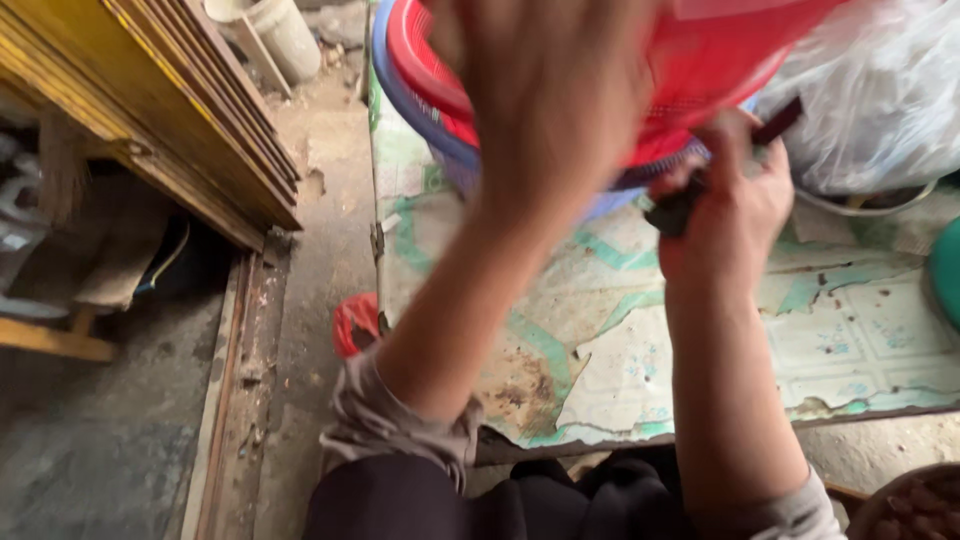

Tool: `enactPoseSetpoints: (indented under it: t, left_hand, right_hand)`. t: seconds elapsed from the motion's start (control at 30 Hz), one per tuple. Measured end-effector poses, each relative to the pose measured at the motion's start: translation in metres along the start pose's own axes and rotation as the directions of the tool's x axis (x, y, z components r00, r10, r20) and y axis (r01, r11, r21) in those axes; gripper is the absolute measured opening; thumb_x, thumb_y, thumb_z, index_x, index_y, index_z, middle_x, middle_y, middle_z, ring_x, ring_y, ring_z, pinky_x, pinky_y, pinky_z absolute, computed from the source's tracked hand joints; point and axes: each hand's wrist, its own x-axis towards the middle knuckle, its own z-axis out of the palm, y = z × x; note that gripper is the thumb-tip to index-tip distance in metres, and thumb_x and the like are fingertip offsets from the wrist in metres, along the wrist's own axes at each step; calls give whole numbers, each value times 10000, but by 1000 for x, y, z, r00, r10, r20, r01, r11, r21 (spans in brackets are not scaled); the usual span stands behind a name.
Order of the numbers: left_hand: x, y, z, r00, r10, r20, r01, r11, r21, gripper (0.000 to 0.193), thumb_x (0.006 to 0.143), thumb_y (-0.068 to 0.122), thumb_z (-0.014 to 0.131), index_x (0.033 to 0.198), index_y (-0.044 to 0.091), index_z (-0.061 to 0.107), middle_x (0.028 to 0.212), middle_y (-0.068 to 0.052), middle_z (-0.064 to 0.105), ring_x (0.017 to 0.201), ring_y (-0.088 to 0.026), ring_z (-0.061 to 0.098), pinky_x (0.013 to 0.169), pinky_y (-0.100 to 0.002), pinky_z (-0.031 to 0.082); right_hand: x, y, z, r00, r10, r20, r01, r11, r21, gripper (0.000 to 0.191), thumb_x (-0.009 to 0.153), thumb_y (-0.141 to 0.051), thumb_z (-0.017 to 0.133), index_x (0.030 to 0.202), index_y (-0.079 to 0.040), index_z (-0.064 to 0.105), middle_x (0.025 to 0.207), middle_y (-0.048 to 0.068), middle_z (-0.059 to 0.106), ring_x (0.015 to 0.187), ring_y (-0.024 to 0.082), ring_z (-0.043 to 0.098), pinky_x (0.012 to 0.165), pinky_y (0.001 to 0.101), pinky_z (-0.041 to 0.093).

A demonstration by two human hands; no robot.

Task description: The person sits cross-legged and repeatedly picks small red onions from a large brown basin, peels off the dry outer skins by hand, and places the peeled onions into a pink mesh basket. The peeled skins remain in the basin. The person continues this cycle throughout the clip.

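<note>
My left hand [555, 85] is raised close to the camera and blurred, pressed against a red plastic basket [700, 60] that is lifted and tilted; whether its fingers grip the rim is hidden. Below it sits another red basket [425, 70] nested in a blue basin [420, 125]. My right hand [725, 195] is closed around a dark, narrow object [680, 210], possibly a handle, just under the lifted basket. Both sleeves are rolled up at the forearms.
A worn patterned floor covering [850, 340] in white and green lies beneath the hands. A stack of yellow wooden boards [170, 100] leans at left. There is a white plastic bag [880, 100] at right, a small red object [352, 322] by the mat's edge, and a white bucket [285, 35] at the back.
</note>
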Motion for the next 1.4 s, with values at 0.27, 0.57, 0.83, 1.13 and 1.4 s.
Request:
enactPoseSetpoints:
  t: [0.27,0.57,0.83,1.13,1.4]
  left_hand:
    - [-31,56,-33,931,365,-32,-365,931,-24,112,962,242,700,1015,275,607,978,69,548,1021,-146,530,901,-398,318]
    - [-107,149,-46,858,373,354,32,649,-760,248,982,240,728,1223,179,719,1205,-35,669,1120,-244,659,923,-405,544]
    - [-178,205,-6,550,105,829,809,179,-560,217,939,105,759,1150,105,707,1040,-41,746,959,-171,725,814,-318,609]
    - [-208,327,5,329,552,766,932,-61,-356,131,992,100,717,1115,55,723,1058,-52,732,966,-136,727,830,-281,605]
    - [-223,381,12,265,675,689,941,-26,-337,119,980,119,713,1071,55,756,986,-36,762,914,-82,681,833,-253,552]
  right_hand:
    - [-13,-83,-36,951,-277,135,282,959,-18,592,1081,-401,412,1460,41,519,1357,227,616,1205,332,662,1013,494,587]
    - [-58,-144,-105,893,-420,164,450,804,-389,591,1122,-351,486,1540,66,494,1495,230,559,1329,329,574,1095,486,508]
    - [-134,-200,-235,871,-455,-184,336,826,-453,590,1136,-273,578,1584,93,464,1575,236,517,1411,338,522,1147,489,453]
    - [-235,-299,-367,696,-443,-565,271,891,-365,632,979,-173,661,1481,138,437,1362,219,548,1232,334,564,1018,486,505]
    - [-175,-308,-453,205,-772,-601,366,630,-685,807,828,66,721,1514,-8,302,1398,262,596,1178,318,626,1048,465,646]
